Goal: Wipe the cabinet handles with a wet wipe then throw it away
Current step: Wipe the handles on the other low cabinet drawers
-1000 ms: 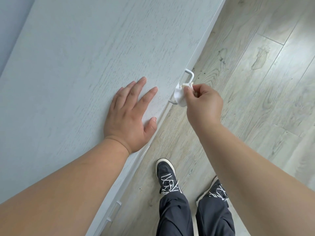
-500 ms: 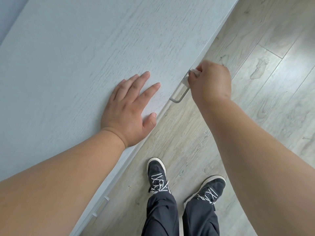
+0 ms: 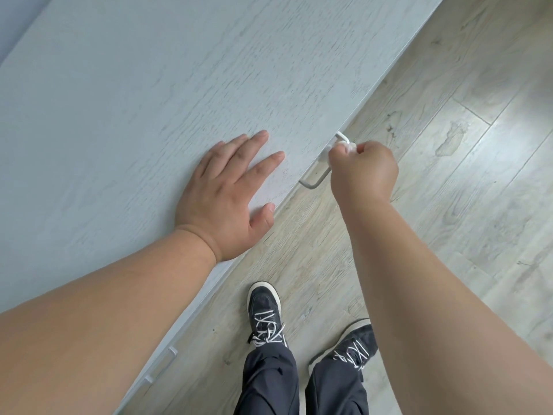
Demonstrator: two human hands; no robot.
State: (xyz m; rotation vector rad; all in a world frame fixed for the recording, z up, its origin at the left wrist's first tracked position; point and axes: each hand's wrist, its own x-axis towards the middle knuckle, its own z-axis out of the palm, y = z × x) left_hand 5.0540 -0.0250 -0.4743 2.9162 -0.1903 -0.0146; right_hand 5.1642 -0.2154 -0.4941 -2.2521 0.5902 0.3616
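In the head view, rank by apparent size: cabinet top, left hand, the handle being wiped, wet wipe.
1. cabinet top
2. left hand
3. handle
4. wet wipe, mostly hidden in the right hand, so only its visible part is ranked

Open floor (image 3: 454, 223) right of handle (image 3: 312, 184); cabinet (image 3: 149, 115) blocks left side; shoes (image 3: 264, 313) below.

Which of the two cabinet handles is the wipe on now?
The far handle, beyond the left hand: the right hand grips the wet wipe against its upper end. The near handle, by the left forearm, has nothing on it.
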